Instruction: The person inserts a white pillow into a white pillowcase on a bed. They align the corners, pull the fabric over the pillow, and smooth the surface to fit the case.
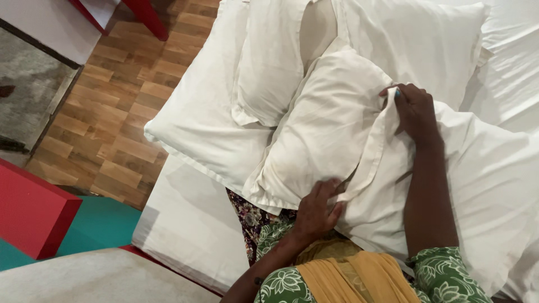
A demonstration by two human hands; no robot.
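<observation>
Pillows are lying in a heap on the bed [191, 224], and 1 white pillow [325, 129] is sitting partly inside a white pillowcase [387, 185]. Going from the left, the left hand [315, 210] is pressing its fingers, loosely spread, on the pillowcase's lower edge, just below the pillow's near corner. The right hand [414, 109] is pinching the case's open hem, above and to the right of the left hand, beside the pillow's top corner. Most of the pillow is showing uncovered, so the casing looks barely begun. 2 other pillows [269, 62] are resting beyond both hands.
</observation>
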